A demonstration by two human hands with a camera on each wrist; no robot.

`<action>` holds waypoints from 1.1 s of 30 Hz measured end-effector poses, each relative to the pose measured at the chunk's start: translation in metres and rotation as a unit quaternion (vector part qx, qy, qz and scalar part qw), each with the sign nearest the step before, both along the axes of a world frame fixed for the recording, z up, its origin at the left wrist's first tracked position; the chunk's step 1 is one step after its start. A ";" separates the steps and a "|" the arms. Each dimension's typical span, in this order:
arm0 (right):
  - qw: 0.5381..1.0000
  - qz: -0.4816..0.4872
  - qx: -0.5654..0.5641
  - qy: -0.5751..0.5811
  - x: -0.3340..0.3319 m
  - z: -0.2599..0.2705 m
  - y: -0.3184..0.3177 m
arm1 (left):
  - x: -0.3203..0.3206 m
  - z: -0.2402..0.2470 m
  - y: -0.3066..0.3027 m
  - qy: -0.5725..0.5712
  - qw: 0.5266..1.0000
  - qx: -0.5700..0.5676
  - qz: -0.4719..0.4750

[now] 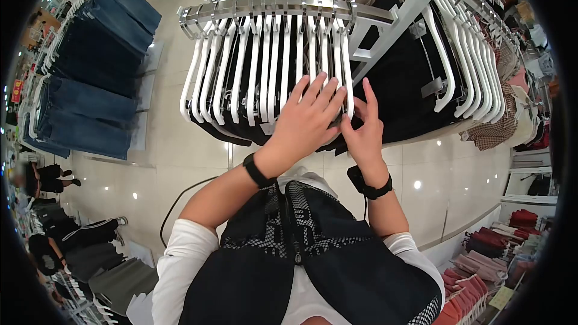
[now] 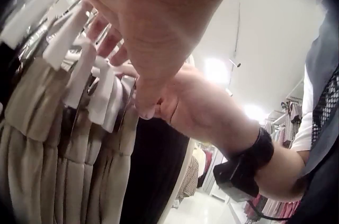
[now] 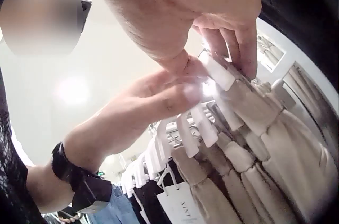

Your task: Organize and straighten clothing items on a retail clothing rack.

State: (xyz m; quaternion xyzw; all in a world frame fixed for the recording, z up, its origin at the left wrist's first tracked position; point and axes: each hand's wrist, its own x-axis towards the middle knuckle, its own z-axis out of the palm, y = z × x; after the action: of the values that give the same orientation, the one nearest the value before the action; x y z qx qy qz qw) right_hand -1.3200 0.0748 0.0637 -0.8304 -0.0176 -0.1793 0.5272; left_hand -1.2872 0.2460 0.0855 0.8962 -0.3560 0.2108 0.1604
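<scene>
White clothes hangers [image 1: 265, 78] hang in a close row from a metal rail [image 1: 241, 7]. My left hand [image 1: 307, 111] lies over the right part of this row, its fingers straight and spread. At the row's right end, my right hand [image 1: 366, 135] pinches the end of a white hanger [image 3: 218, 71] between thumb and fingers, the index finger pointing up in the head view. Beige trousers [image 2: 39, 102] hang from the hangers by both hands. Black garments and a white tag [image 3: 180, 205] show farther along the row in the right wrist view.
Black garments [image 1: 403, 90] hang right of the row, past a white frame post [image 1: 406, 18]. Blue jeans [image 1: 90, 111] hang on racks at the left. Red and pink clothes [image 1: 463, 292] stand low at the right. A person's legs [image 1: 54, 174] show far left.
</scene>
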 end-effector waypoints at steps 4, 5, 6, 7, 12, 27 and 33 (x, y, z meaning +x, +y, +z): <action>0.999 -0.010 -0.045 -0.021 0.000 0.001 -0.009 | 0.008 -0.014 -0.014 -0.003 0.999 0.026 0.047; 0.998 -0.016 -0.055 -0.024 -0.001 0.001 -0.013 | 0.008 -0.014 -0.012 -0.002 0.998 0.031 0.051; 0.998 -0.014 -0.055 -0.022 -0.001 0.001 -0.015 | 0.009 -0.013 -0.008 0.006 0.999 0.011 0.049; 0.998 -0.012 -0.055 -0.020 -0.001 0.001 -0.017 | 0.009 -0.012 -0.006 0.005 0.999 0.010 0.050; 0.998 -0.016 -0.044 -0.048 0.003 -0.008 -0.019 | 0.007 -0.009 -0.003 0.015 0.997 0.026 0.069; 0.988 0.087 -0.127 -0.014 0.015 -0.011 -0.009 | 0.012 -0.013 0.044 0.003 0.995 0.036 0.093; 0.990 0.081 -0.110 -0.019 0.017 -0.017 -0.009 | 0.004 -0.007 0.080 0.009 0.979 -0.038 0.198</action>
State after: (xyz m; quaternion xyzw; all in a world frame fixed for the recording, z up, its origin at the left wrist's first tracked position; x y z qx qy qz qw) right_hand -1.3033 0.0660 0.0469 -0.8757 -0.1141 -0.1488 0.4450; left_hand -1.2828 0.3256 0.0783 0.9440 -0.1614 0.2437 0.1528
